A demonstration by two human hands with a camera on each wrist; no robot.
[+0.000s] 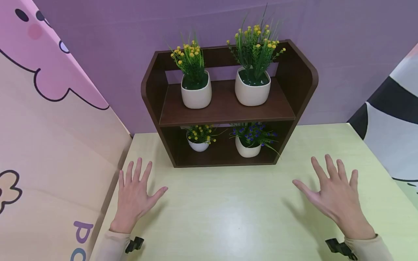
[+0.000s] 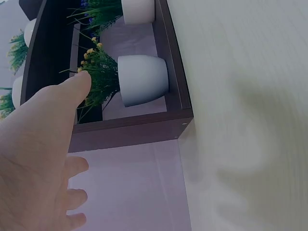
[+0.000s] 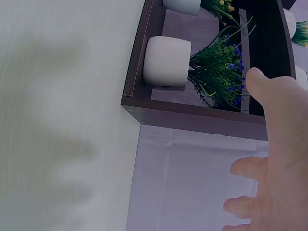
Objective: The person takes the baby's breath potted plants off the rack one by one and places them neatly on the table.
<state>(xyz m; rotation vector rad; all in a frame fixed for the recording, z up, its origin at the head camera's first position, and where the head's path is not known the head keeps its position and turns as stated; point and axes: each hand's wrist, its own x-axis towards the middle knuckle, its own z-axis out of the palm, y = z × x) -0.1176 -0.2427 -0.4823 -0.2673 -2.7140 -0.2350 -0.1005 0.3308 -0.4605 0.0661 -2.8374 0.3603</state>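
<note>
My left hand [image 1: 134, 201] is spread over the table's left side, fingers straight and holding nothing. On the right side my right hand [image 1: 339, 195] is held the same way, thumb pointing inward. Between and beyond them stands a dark brown two-tier shelf [image 1: 225, 121]. Its upper tier carries two white pots with yellow flowers, one on the left [image 1: 196, 96] and a taller plant on the right [image 1: 253, 92]. Below, a small white pot with yellow flowers [image 1: 198, 146] sits left, and a white pot with blue flowers [image 1: 248, 149] sits right.
The pale wooden table [image 1: 228, 203] reaches back to a purple wall covering [image 1: 114, 54]. A cream panel with a pink cartoon figure [image 1: 58, 65] borders the left side. Another printed panel [image 1: 388, 127] stands at the right. Black wrist mounts [image 1: 134, 244] show at both sleeves.
</note>
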